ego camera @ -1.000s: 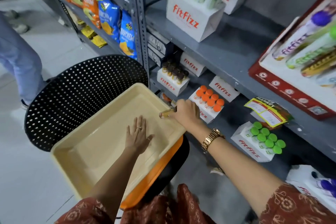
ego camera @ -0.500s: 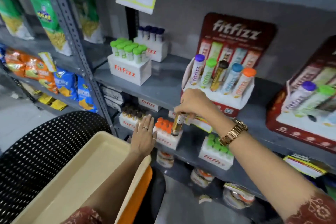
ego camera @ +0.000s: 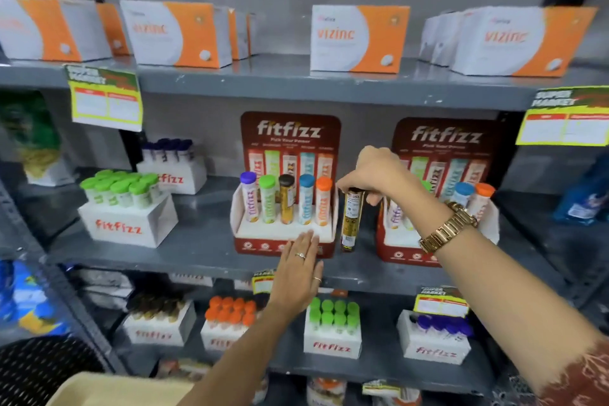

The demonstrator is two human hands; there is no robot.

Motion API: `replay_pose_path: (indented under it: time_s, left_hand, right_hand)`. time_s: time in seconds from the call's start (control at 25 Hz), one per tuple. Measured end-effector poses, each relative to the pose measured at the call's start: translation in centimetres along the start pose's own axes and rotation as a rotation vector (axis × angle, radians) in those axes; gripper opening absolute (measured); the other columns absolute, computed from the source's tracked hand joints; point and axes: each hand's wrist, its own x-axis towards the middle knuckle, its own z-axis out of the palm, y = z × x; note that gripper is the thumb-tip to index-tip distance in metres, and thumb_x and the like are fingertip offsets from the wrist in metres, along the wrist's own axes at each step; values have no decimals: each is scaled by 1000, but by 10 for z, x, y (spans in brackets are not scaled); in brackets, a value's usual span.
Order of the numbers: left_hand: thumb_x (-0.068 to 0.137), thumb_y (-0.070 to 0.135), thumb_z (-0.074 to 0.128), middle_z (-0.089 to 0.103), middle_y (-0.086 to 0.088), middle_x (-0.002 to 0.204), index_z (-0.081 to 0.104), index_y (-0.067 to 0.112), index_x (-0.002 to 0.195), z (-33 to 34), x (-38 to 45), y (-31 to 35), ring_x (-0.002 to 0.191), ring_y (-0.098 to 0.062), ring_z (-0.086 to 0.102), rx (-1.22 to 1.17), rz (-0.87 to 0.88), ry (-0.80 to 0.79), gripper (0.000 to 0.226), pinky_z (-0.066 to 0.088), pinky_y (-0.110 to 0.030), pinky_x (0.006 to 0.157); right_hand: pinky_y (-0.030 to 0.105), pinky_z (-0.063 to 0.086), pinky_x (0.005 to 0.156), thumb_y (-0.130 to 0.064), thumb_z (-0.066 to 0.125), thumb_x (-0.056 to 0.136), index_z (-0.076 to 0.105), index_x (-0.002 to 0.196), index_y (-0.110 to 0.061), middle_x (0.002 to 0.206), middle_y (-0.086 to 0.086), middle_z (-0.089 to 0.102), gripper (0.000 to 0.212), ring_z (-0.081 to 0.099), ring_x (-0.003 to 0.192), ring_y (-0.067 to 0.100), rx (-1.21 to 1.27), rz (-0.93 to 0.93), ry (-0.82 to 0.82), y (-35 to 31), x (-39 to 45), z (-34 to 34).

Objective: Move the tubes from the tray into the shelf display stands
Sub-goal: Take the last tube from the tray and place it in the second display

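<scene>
My right hand [ego camera: 375, 175] grips the dark cap of a gold-brown tube [ego camera: 351, 222] and holds it upright in the gap between two red Fitfizz display stands. The left stand [ego camera: 283, 242] holds several tubes with purple, green, brown, blue and orange caps. The right stand [ego camera: 412, 252] is partly hidden by my right arm; blue and orange caps show in it. My left hand [ego camera: 300, 277] is flat and open, fingers touching the front of the left stand. A corner of the cream tray [ego camera: 115, 389] shows at the bottom left.
White Fitfizz boxes of tubes stand on the middle shelf at left [ego camera: 127, 224] and along the lower shelf [ego camera: 331, 339]. Orange-and-white Vizinc boxes [ego camera: 359, 38] line the top shelf. Yellow price tags [ego camera: 105, 99] hang from shelf edges. A black perforated chair [ego camera: 36, 369] sits at bottom left.
My right hand has lifted the gold-brown tube from the tray up to the middle shelf between the stands. My left hand left the tray and now rests against the left stand. The view tilted upward.
</scene>
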Motion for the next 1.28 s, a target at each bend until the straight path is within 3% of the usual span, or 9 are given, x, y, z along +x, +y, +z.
replay_pose_path:
  time_s: [0.2, 0.36, 0.56, 0.64, 0.76, 0.92, 1.04, 1.12, 1.28]
  left_hand:
    - [100, 30, 28, 12, -5, 158, 13, 12, 147, 32, 29, 36, 146, -17, 7, -42, 92, -61, 53, 1, -30, 118]
    - [100, 30, 27, 11, -5, 158, 12, 12, 147, 56, 38, 53, 146, -17, 6, -70, 77, -104, 53, -3, -25, 116]
    - [100, 33, 26, 9, -6, 159, 7, 12, 148, 80, 45, 64, 146, -18, 6, -44, 62, -206, 55, -4, -25, 115]
    - [100, 36, 24, 6, -6, 159, 4, 11, 148, 87, 49, 65, 146, -18, 2, -12, 39, -258, 57, -3, -29, 117]
    - [100, 40, 20, 5, -5, 159, 4, 10, 148, 96, 51, 63, 146, -18, 1, 59, 13, -358, 59, -1, -36, 119]
    - [99, 42, 17, 9, -4, 159, 6, 12, 148, 102, 52, 61, 146, -18, 4, 92, 7, -410, 59, -1, -37, 119]
    - [99, 43, 16, 9, -4, 159, 7, 12, 148, 104, 52, 60, 146, -18, 5, 95, 6, -400, 58, -1, -36, 119]
    - [99, 42, 16, 10, -3, 159, 8, 13, 148, 105, 51, 59, 146, -17, 5, 91, 6, -390, 58, -1, -36, 119]
    - [99, 42, 17, 11, -3, 159, 10, 13, 148, 108, 51, 58, 146, -17, 6, 83, 1, -376, 58, 0, -36, 119]
  right_hand:
    - [19, 37, 37, -24, 70, 66, 56, 63, -8, 55, 5, 60, 21, 60, 46, 19, -41, 55, 103, 39, 2, -10]
    - [20, 39, 38, -22, 70, 69, 53, 63, -9, 56, 3, 55, 23, 53, 44, 14, -43, 94, 111, 65, 7, -11]
    - [23, 47, 45, -24, 74, 71, 57, 74, -7, 68, 6, 60, 25, 60, 55, 21, -41, 95, 127, 87, 16, -12]
    - [24, 47, 48, -25, 74, 73, 53, 68, -7, 69, 7, 60, 28, 62, 62, 24, -45, 103, 122, 93, 18, -12]
    - [21, 40, 42, -22, 75, 71, 43, 54, -11, 55, 3, 52, 38, 58, 55, 22, -56, 124, 122, 101, 22, -12]
    - [20, 39, 39, -17, 74, 73, 43, 55, -11, 56, 4, 52, 36, 54, 49, 18, -100, 151, 109, 107, 26, -13]
    - [25, 47, 51, -9, 71, 75, 61, 78, -6, 60, 3, 52, 11, 57, 57, 20, -157, 154, 101, 107, 29, -14]
    - [27, 49, 59, -4, 68, 77, 63, 94, -8, 66, 4, 51, 18, 57, 65, 22, -149, 158, 120, 110, 31, -13]
    - [31, 50, 68, -7, 73, 76, 60, 96, -11, 86, 9, 59, 24, 58, 75, 24, -83, 188, 109, 114, 34, -13]
